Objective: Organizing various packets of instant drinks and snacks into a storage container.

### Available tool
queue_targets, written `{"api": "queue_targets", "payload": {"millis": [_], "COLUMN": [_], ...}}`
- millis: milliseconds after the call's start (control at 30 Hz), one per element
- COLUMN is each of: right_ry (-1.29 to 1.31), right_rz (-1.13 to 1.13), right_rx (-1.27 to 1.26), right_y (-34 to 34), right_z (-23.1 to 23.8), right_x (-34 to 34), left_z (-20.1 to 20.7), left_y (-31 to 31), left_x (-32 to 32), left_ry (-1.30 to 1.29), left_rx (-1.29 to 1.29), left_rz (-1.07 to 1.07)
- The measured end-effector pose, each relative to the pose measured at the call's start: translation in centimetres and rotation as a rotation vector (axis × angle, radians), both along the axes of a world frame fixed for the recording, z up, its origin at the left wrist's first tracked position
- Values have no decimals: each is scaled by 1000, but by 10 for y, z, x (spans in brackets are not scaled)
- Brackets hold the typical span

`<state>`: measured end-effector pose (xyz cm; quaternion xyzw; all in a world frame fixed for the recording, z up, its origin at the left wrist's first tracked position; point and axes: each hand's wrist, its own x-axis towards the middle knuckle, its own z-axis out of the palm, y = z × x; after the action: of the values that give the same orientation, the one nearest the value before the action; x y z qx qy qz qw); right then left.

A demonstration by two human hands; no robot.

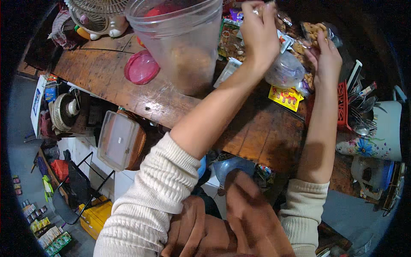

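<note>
Pinched between the thumb and the fingers of the right hand (329, 62) is a small clear packet (314, 31) with brown snack pieces inside. This packet is at the right side of a heap of other packets, near the far part of the wooden table (261, 141). As for the left hand (262, 36), its fingers are bent and drawn close together over the same heap; something pale shows near the fingertips, but it is blurred, so I cannot tell what it holds, or if it holds anything. Between the two forearms, a clear plastic bag (284, 70) lies just beside a yellow packet (284, 98). To the left of the left hand are a green packet (229, 36) and a large clear tub (195, 25), which stands on the table; a brownish shape is seen through its wall. Beside the tub lies a round pink lid (141, 68). At the right of the right forearm is a red basket (343, 105), and near it many spoons (364, 113) and a white container with painted flowers (385, 128)
</note>
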<state>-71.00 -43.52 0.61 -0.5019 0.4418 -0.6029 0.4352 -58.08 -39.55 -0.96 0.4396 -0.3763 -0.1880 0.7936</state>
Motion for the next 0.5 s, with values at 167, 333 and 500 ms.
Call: {"api": "queue_targets", "payload": {"millis": [167,333,500], "right_ry": [-186,-58,82], "right_rz": [151,326,442], "right_rx": [138,-228,-603], "right_y": [49,89,110], "right_z": [30,78,102], "right_x": [6,60,123], "left_z": [-13,40,100], "left_y": [89,201,160], "left_x": [-1,58,106], "left_ry": [246,-470,-784], "left_rx": [177,-92,25], "left_rz": [-482,221,303]}}
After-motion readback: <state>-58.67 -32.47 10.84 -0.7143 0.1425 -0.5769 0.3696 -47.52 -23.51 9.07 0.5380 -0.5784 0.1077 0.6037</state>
